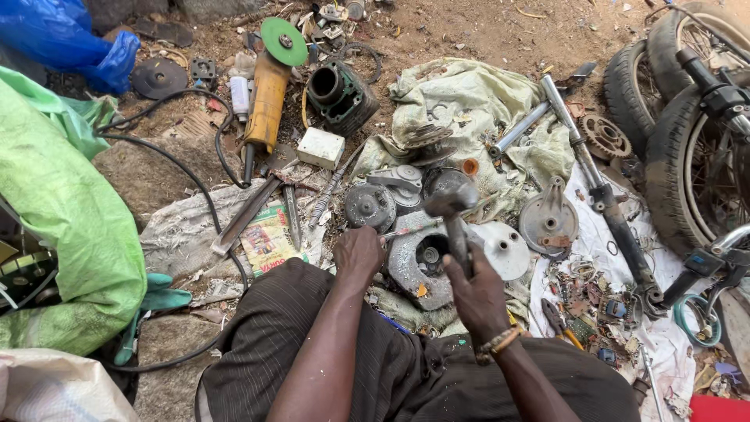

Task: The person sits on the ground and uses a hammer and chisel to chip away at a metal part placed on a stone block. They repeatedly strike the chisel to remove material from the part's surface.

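light: soft, even daylight — shadows: faint | blur: slight, on raised hammer (451,205)

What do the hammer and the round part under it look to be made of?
The hammer, held in the right hand, looks like dark, dull steel, head and handle alike. The round part, steadied by the left hand, appears to be cast metal, probably aluminium: grey, matte, grimy, with worn pale patches.

Raised hammer (453,215) above grey hub plate (418,266)
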